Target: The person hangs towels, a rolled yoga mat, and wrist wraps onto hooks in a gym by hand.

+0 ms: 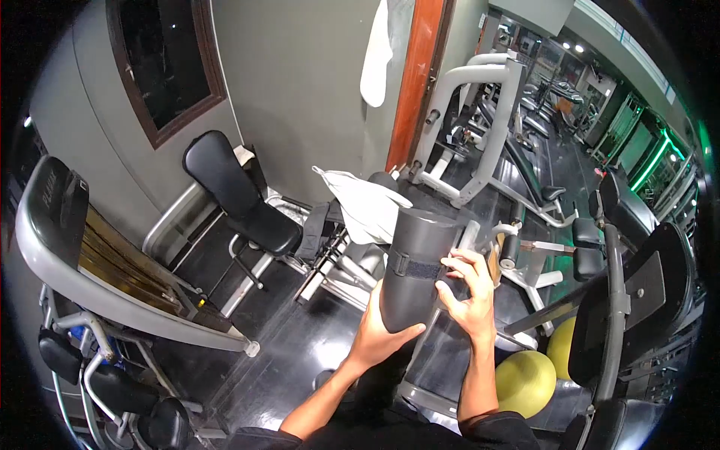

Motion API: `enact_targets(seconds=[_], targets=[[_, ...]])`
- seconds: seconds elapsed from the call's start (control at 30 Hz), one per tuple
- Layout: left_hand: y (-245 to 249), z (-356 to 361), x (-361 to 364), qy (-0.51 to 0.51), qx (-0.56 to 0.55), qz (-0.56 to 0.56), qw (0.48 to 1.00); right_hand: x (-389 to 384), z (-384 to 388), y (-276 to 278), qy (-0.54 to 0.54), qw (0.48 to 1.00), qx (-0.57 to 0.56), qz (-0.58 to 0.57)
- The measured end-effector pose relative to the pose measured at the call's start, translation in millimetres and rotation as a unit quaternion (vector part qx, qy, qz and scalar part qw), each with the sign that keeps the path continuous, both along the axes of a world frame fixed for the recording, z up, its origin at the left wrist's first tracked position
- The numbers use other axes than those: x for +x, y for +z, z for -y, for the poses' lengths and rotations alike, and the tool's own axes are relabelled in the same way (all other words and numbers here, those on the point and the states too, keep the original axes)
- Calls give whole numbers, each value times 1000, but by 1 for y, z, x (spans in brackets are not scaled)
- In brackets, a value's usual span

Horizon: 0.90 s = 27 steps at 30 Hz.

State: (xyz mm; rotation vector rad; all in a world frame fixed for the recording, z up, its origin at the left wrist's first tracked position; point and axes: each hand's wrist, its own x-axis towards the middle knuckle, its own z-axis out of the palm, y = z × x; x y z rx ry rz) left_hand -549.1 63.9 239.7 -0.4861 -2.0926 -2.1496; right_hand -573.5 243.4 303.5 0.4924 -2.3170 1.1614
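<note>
A black foam pad, rolled into a cylinder, is held tilted in front of me. Around its middle runs a black strap with a buckle on its left side. My left hand wraps the pad's lower end, thumb across the near face. At the strap's right end is my right hand, its thumb and bent fingertips on either side of the strap's edge. The far side of the pad is hidden.
A white towel drapes over a machine behind the pad. A black padded seat stands to the left. Yellow exercise balls lie at lower right beside a padded machine. A grey machine frame stands farther back.
</note>
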Motion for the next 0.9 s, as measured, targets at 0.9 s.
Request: enact_targets(seconds=[0.9], targets=[[9,-114,-186,-10,-16,36,999,-183,-120,34,-9,988,153,-33]])
